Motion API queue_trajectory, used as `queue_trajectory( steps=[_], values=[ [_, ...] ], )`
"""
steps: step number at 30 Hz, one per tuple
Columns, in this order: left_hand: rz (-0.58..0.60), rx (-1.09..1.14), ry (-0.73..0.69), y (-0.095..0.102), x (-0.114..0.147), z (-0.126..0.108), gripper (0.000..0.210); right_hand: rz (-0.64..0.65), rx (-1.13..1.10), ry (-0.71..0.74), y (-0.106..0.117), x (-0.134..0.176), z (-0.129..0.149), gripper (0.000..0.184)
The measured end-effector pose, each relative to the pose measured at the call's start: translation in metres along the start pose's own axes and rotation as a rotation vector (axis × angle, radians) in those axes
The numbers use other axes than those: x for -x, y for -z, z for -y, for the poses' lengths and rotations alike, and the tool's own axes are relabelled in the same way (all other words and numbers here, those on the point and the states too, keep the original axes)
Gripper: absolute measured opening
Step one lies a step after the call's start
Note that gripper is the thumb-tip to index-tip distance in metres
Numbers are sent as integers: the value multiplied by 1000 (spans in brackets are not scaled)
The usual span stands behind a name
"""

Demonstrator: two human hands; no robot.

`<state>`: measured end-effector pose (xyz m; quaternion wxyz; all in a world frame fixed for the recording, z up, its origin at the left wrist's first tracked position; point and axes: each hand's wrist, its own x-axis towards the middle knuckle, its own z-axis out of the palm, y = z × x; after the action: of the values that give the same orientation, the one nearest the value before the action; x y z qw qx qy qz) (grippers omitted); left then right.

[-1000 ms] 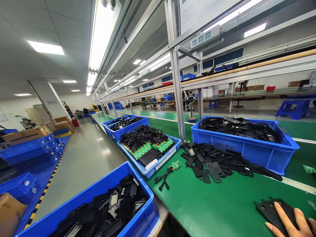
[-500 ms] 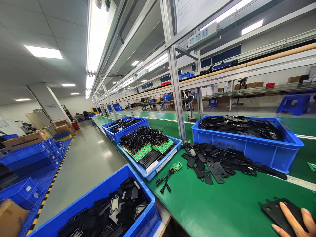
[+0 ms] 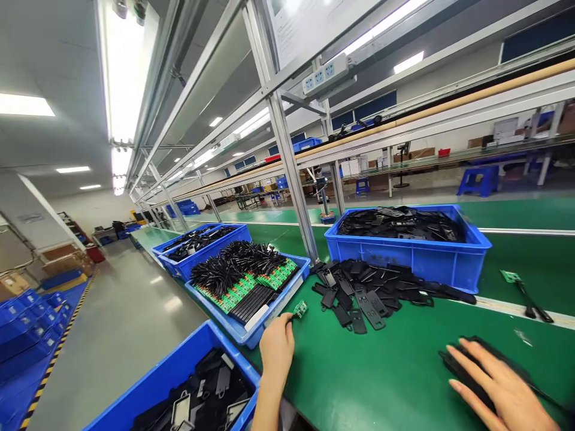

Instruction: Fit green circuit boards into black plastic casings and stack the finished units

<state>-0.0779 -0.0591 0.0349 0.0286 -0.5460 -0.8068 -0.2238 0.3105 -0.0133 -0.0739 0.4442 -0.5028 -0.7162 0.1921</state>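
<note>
My left hand [image 3: 277, 346] is closed in a pinch beside the tray of boards. Its fingers grip the black leads of a small green circuit board [image 3: 300, 309], which pokes out past the fingertips. On the right, my right hand [image 3: 503, 383] lies flat with fingers stretched out over black plastic covers [image 3: 469, 368] on the green bench. Part of those covers is hidden under the palm. Between the hands and the back bin spreads a loose heap of black plastic covers [image 3: 371, 308].
A blue tray [image 3: 251, 340] holds rows of green boards with black cables. Blue bins of black parts stand at the back [image 3: 404, 260] and front left [image 3: 224, 341]. Another cabled circuit board [image 3: 512, 276] lies at right. A metal post [image 3: 287, 155] rises behind the tray.
My left hand has come into view and taken hold of the circuit board's leads. The view has swung right, and more of my right hand shows over the covers.
</note>
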Motion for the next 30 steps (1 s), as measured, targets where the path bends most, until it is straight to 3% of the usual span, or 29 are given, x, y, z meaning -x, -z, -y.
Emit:
queue_trajectory(
  steps=[2,3,4,6,7,8,9,12,14,17,20,22,26,28,30],
  values=[
    [-2,246,-81,5,13,-19,26,177,-184,-146,0,1,25,48],
    [64,438,-116,6,20,-31,25,277,-338,-250,-1,2,36,51],
    [187,656,-151,7,27,-44,27,370,-523,-356,-3,4,46,56],
    [583,987,-247,4,37,-68,39,490,-910,-533,-6,6,62,73],
    [747,1010,-315,0,38,-78,42,493,-1059,-607,-7,7,67,79],
    [814,927,-391,-5,36,-86,41,463,-1150,-677,-7,7,71,82],
    [781,768,-450,-11,31,-91,37,415,-1180,-738,-6,7,73,80],
    [452,251,-451,-33,4,-94,29,287,-1073,-805,1,4,75,61],
    [405,120,-389,-46,-15,-88,22,245,-1009,-756,6,2,76,51],
    [423,26,-328,-53,-26,-80,31,221,-922,-670,11,-1,77,47],
    [403,-37,-292,-44,-18,-80,21,255,-717,-578,15,-3,76,56],
    [388,-26,-307,-34,-9,-84,17,238,-520,-436,19,-3,76,55],
    [440,304,-435,-24,6,-103,42,79,-137,34,29,-2,80,32],
    [548,585,-465,-29,11,-116,41,10,-16,195,32,-2,84,29],
    [731,886,-398,-39,16,-132,39,-21,56,275,33,-1,89,30]
  ],
)
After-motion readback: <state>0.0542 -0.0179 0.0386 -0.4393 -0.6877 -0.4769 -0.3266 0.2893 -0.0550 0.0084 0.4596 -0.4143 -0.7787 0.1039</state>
